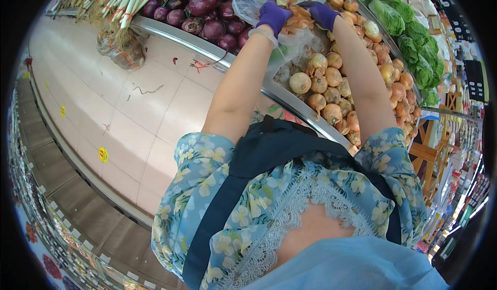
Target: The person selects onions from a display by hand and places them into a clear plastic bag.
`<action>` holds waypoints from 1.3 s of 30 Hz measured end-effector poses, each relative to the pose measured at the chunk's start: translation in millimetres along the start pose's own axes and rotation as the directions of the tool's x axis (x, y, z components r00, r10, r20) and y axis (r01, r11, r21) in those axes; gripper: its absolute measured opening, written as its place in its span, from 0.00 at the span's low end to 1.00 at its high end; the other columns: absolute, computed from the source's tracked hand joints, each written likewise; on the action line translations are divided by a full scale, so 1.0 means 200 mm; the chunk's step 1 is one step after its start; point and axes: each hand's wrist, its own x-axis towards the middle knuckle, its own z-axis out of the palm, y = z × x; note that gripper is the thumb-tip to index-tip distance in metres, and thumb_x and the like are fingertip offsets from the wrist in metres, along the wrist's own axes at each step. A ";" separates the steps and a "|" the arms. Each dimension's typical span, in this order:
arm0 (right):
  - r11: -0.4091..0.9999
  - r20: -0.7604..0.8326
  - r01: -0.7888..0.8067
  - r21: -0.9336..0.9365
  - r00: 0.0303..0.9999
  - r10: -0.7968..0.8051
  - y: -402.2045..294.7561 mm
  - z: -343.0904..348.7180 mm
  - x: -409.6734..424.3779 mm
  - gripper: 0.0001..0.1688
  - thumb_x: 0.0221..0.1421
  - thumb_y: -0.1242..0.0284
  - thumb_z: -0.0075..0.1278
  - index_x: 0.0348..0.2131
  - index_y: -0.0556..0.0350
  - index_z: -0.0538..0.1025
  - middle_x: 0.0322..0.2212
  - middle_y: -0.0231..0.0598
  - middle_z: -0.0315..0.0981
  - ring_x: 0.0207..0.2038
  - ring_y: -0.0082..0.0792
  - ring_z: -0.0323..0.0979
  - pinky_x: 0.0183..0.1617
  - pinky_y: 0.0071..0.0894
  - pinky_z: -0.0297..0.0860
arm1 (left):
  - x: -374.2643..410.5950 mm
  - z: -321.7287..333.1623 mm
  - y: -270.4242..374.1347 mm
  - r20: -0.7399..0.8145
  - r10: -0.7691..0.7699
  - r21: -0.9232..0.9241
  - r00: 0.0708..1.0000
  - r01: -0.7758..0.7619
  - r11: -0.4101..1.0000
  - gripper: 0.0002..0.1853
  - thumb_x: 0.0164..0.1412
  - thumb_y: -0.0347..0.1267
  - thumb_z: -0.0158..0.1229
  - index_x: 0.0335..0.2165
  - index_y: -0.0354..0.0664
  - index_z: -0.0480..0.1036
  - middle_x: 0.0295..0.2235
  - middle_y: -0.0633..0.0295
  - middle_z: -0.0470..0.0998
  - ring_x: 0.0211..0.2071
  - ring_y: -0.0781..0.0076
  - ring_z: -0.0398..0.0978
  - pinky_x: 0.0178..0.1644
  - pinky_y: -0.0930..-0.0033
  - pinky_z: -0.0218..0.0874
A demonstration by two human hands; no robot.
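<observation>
Both my hands wear purple gloves and meet at the far end of the yellow onion section. My left hand (273, 16) grips a clear plastic bag (246, 8), whose film also hangs below the wrist. A bunch of dry brown onion skins (298, 20) is between my hands. My right hand (321, 15) holds the skins from the other side, its fingertips partly hidden behind them. Loose yellow onions (332, 76) lie below and under my right forearm. Red onions (213, 30) are heaped to the left of my left hand.
A metal rim (287, 105) edges the display in front of me. Leeks or large scallions (128, 3) overhang it at the left, above a bundled sack (120, 49) on the tiled floor (151, 107). Green lettuces (419, 53) lie right of the onions. Shelving (58, 166) runs along the left.
</observation>
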 end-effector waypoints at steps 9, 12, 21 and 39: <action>0.827 -0.412 0.027 0.561 0.876 0.250 -0.78 -0.08 0.06 0.19 0.53 0.66 0.47 0.43 0.56 0.73 0.36 0.42 0.75 0.39 0.34 0.72 0.45 0.30 0.66 | -0.29 -0.04 -0.10 -0.434 0.143 -0.187 0.889 -0.244 0.952 0.18 0.44 0.27 0.60 0.37 0.32 0.71 0.35 0.53 0.76 0.35 0.67 0.75 0.39 0.67 0.66; 0.858 -0.409 -0.005 0.514 0.877 0.250 -0.74 0.06 0.16 0.17 0.50 0.65 0.48 0.38 0.54 0.75 0.35 0.48 0.74 0.38 0.45 0.73 0.43 0.36 0.68 | -0.25 -0.05 -0.13 -0.385 -0.057 -0.339 0.921 -0.084 0.937 0.19 0.42 0.28 0.61 0.36 0.31 0.72 0.33 0.54 0.77 0.35 0.66 0.75 0.38 0.66 0.66; 0.836 0.017 -0.546 -0.052 0.837 0.547 -0.46 0.06 0.07 0.20 0.53 0.62 0.43 0.43 0.49 0.74 0.42 0.48 0.72 0.44 0.48 0.71 0.49 0.42 0.66 | -0.07 0.12 -0.13 -0.001 0.088 0.166 0.996 -0.087 0.982 0.25 0.44 0.41 0.62 0.38 0.34 0.72 0.34 0.45 0.76 0.36 0.49 0.75 0.41 0.60 0.65; 0.952 -0.264 -0.164 -0.260 0.960 0.094 -0.36 -0.03 -0.08 0.19 0.56 0.67 0.45 0.46 0.55 0.71 0.37 0.39 0.74 0.36 0.38 0.74 0.40 0.34 0.71 | -0.04 -0.17 0.41 0.526 -0.020 0.807 0.850 -0.492 0.326 0.21 0.49 0.47 0.57 0.39 0.50 0.76 0.40 0.54 0.76 0.42 0.57 0.74 0.45 0.57 0.65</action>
